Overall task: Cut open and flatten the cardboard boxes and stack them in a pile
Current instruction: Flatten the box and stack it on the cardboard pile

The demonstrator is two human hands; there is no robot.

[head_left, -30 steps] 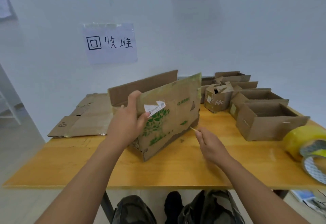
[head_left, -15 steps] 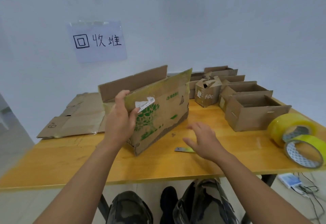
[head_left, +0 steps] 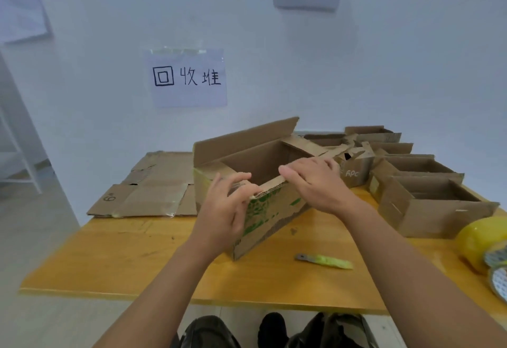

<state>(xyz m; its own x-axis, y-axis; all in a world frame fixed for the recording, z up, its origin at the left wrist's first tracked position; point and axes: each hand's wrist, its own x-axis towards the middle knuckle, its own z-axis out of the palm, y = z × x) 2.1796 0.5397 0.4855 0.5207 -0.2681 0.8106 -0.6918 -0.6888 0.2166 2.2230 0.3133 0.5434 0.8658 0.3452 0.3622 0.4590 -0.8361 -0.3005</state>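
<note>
Both hands work the near top flap of a green-printed cardboard box (head_left: 270, 210) at the middle of the wooden counter (head_left: 115, 260): the left hand (head_left: 227, 210) pinches the flap's edge, the right hand (head_left: 315, 180) lies over it with fingers folded down. A green-handled cutter (head_left: 325, 260) lies just right of the box. Flattened cardboard (head_left: 153, 186) rests at far left, open boxes (head_left: 428, 205) at right.

My right hand (head_left: 315, 183) now off the cutter (head_left: 325, 260) lying at lower center-right, gripping the box's (head_left: 269, 210) near flap beside my left hand (head_left: 227, 210), flap folded down.
</note>
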